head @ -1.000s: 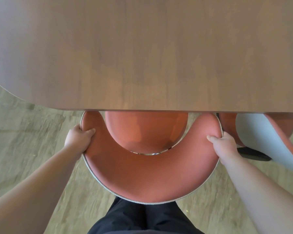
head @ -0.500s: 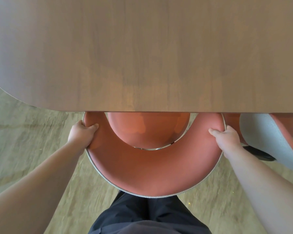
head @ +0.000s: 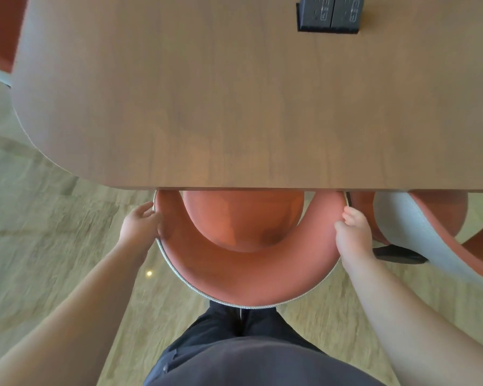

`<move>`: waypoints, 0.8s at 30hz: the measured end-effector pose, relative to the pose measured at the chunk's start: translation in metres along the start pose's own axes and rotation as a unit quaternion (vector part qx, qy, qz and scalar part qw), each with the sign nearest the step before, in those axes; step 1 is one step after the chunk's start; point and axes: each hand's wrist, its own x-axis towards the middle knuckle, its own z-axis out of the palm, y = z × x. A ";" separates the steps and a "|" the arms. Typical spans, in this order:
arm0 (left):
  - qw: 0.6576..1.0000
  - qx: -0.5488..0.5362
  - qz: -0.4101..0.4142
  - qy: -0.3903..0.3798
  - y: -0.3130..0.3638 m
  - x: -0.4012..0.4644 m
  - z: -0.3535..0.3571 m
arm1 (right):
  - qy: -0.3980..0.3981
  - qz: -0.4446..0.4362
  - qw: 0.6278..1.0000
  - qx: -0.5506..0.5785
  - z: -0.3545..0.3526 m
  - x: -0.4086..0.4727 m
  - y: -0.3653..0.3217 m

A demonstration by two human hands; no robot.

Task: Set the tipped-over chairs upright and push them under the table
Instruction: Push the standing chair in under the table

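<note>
An upright orange chair [head: 246, 277] with a curved backrest and grey outer shell stands right in front of me, its seat [head: 243, 218] partly tucked beneath the wooden table [head: 234, 107]. My left hand [head: 140, 225] holds the left end of the backrest, thumb inside and fingers along the outer rim. On the right end sits my right hand [head: 354, 232], thumb pressed to the inner face and fingers curled over the rim. A second orange and grey chair [head: 418, 232] stands upright immediately to the right, also partly under the table.
A black power-socket box [head: 328, 13] is set into the tabletop at the far right. Another orange chair [head: 0, 37] shows past the table's rounded left corner. My dark trousers [head: 234, 344] touch the chair's back. Light wooden floor [head: 39, 246] lies to the left.
The chair has slid a little further under the table. The view has pulled back and shows more tabletop. Fingers of both hands look looser on the backrest.
</note>
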 end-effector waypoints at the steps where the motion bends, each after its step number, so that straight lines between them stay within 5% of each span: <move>1: 0.999 -0.034 -0.001 -0.011 0.006 -0.005 -0.008 | -0.005 -0.012 1.000 0.002 0.001 -0.011 -0.007; 15: 0.981 -0.130 0.143 0.025 0.013 -0.097 -0.119 | -0.194 -0.196 0.959 0.069 0.061 -0.161 -0.100; 24: 0.967 -0.148 0.207 0.010 0.060 -0.130 -0.093 | -0.175 -0.216 0.957 0.077 0.030 -0.152 -0.103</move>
